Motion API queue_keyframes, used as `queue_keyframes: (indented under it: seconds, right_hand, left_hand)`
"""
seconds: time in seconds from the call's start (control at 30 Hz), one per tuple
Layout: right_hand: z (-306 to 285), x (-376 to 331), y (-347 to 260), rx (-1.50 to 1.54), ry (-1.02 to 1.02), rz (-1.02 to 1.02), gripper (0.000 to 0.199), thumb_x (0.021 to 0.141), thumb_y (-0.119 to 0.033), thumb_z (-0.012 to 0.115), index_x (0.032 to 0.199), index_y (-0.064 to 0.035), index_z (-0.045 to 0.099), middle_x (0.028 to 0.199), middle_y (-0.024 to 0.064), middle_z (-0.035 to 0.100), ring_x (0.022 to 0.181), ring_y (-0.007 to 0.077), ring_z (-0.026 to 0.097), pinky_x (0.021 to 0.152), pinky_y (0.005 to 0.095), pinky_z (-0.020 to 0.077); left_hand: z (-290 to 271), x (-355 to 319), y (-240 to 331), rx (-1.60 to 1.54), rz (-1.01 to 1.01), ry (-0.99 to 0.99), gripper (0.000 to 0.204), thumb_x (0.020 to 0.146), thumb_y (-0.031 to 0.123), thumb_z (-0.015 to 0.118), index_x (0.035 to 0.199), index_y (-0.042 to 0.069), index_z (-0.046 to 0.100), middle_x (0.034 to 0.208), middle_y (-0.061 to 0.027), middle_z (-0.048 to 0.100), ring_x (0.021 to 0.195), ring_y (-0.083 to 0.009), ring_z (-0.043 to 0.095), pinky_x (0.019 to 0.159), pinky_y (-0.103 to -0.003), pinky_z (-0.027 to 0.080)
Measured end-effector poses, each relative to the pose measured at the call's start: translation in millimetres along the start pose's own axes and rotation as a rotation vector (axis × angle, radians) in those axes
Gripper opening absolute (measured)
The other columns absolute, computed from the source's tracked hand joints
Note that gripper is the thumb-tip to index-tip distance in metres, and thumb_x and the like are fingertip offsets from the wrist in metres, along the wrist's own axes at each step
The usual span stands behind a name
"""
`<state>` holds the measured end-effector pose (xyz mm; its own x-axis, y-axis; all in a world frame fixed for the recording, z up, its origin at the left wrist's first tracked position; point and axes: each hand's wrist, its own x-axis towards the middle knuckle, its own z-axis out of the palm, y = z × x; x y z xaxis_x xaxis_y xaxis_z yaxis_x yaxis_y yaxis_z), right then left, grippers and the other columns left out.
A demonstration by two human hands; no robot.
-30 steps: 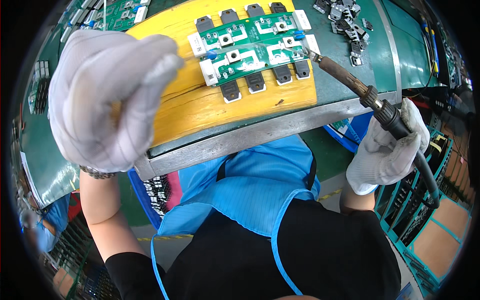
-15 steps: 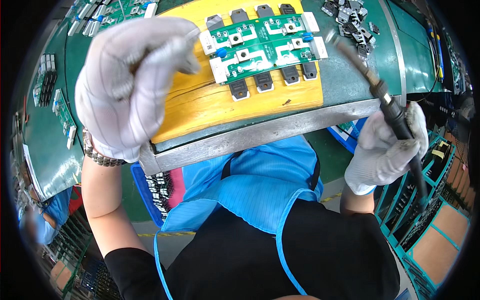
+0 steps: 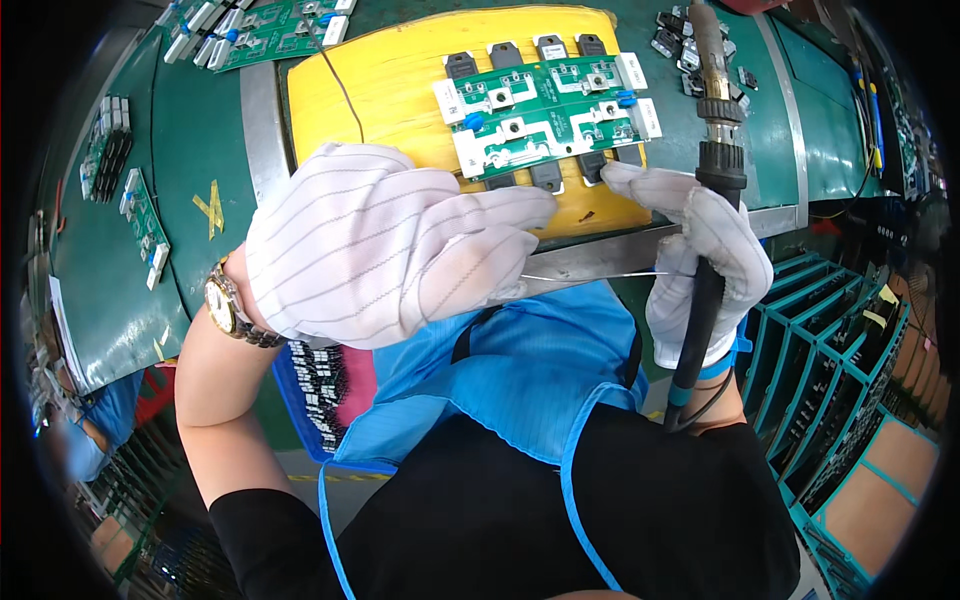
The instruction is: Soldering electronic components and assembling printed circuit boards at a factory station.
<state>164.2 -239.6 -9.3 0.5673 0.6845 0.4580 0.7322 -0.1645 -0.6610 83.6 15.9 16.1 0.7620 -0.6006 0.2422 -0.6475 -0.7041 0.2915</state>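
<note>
Green workbench carries yellow block; green circuit board lies flat on block, black components along its near and far edges; left hand, white glove, pinches thin solder wire below board; right hand wraps soldering iron, tip pointing away, forefinger touching board's near right corner; more boards upper left.

Green mat-covered workbench with a metal front edge, spare green circuit boards lying at its far left corner. More small boards and a yellow tape cross further left. Loose dark metal parts heaped far right, teal slotted storage racks standing below.
</note>
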Motion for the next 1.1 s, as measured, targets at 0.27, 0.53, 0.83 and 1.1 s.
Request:
queue_keyframes:
  seconds: [0.27, 0.53, 0.83, 1.1]
  right_hand:
    - [9, -1, 5, 0.026, 0.095, -0.007, 0.034, 0.068, 0.004, 0.063, 0.101, -0.0008, 0.067, 0.099, 0.0060, 0.072, 0.077, 0.0200, 0.062, 0.075, 0.0291, 0.0511]
    - [10, 1, 1, 0.012, 0.075, 0.029, 0.024, 0.072, 0.004, 0.063, 0.095, -0.0029, 0.067, 0.098, 0.0060, 0.072, 0.081, 0.0232, 0.064, 0.075, 0.0300, 0.0515]
    - [-3, -6, 2, 0.309, 0.529, 0.113, 0.059, 0.097, -0.051, 0.048, 0.126, -0.0001, 0.047, 0.087, 0.0157, 0.067, 0.073, 0.0235, 0.068, 0.075, 0.0325, 0.0527]
    - [-11, -26, 5, 0.380, 0.948, 0.576, 0.043, 0.099, -0.037, 0.049, 0.116, 0.0025, 0.052, 0.117, 0.0135, 0.052, 0.093, 0.0155, 0.056, 0.078, 0.0291, 0.0509]
  left_hand:
    - [0, -2, -1, 0.041, 0.073, 0.073, 0.024, 0.073, 0.016, 0.067, 0.095, 0.005, 0.067, 0.108, -0.0045, 0.071, 0.055, -0.0160, 0.058, 0.048, -0.029, 0.042]
    - [0, -3, 0, 0.014, 0.054, 0.076, 0.033, 0.071, 0.013, 0.069, 0.102, 0.003, 0.066, 0.104, -0.0063, 0.072, 0.055, -0.0160, 0.058, 0.048, -0.029, 0.042]
    - [-27, -13, -9, 0.030, -0.055, 0.369, 0.026, 0.070, 0.003, 0.066, 0.096, 0.003, 0.067, 0.082, -0.0045, 0.068, 0.070, -0.0177, 0.061, 0.059, -0.032, 0.047]
    - [-16, -5, -11, 0.106, -0.220, 0.457, 0.015, 0.077, 0.000, 0.070, 0.091, 0.005, 0.067, 0.090, -0.0087, 0.071, 0.071, -0.0234, 0.060, 0.071, -0.035, 0.051]
